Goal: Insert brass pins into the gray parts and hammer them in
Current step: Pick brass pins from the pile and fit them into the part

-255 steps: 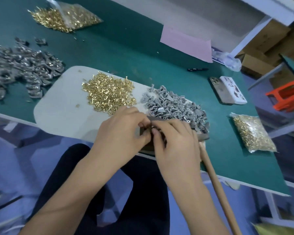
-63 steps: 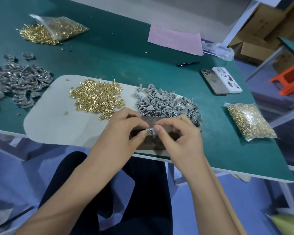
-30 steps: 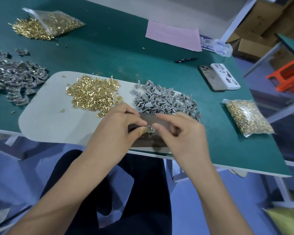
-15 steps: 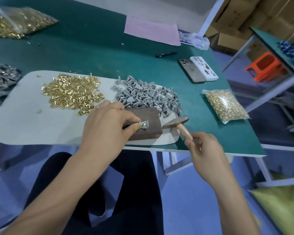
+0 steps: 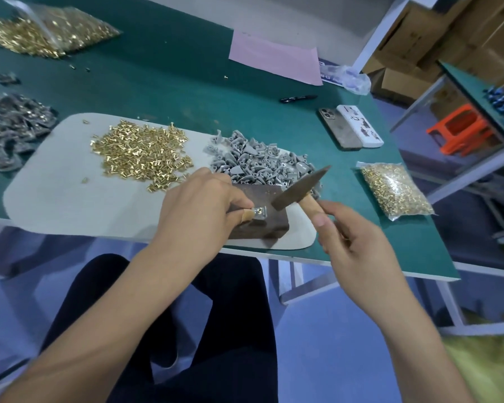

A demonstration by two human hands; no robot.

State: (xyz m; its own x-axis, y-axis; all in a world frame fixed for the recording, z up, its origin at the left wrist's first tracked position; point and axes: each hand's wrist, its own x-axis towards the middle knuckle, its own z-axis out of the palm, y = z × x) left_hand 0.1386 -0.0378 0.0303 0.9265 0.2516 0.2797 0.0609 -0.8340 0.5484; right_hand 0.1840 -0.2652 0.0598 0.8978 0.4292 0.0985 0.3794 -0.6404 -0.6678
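Observation:
My left hand (image 5: 200, 209) pinches a small gray part (image 5: 259, 212) with a brass pin in it, holding it down on a dark brown block (image 5: 264, 225). My right hand (image 5: 352, 242) grips the wooden handle of a hammer (image 5: 298, 189), whose dark metal head hangs just right of and above the part. A heap of loose brass pins (image 5: 141, 154) and a heap of gray parts (image 5: 259, 164) lie behind on a pale mat (image 5: 64, 199).
The green table (image 5: 169, 85) also carries a pile of finished gray parts (image 5: 10, 129) at far left, an open bag of pins (image 5: 47, 33) at the back, a sealed bag of pins (image 5: 394, 190) at right, two phones (image 5: 351, 130), a pen (image 5: 297, 98) and a pink sheet (image 5: 274, 59).
My right hand left the part, took the hammer by its handle and raised its head over the block. My left hand keeps holding the part on the block.

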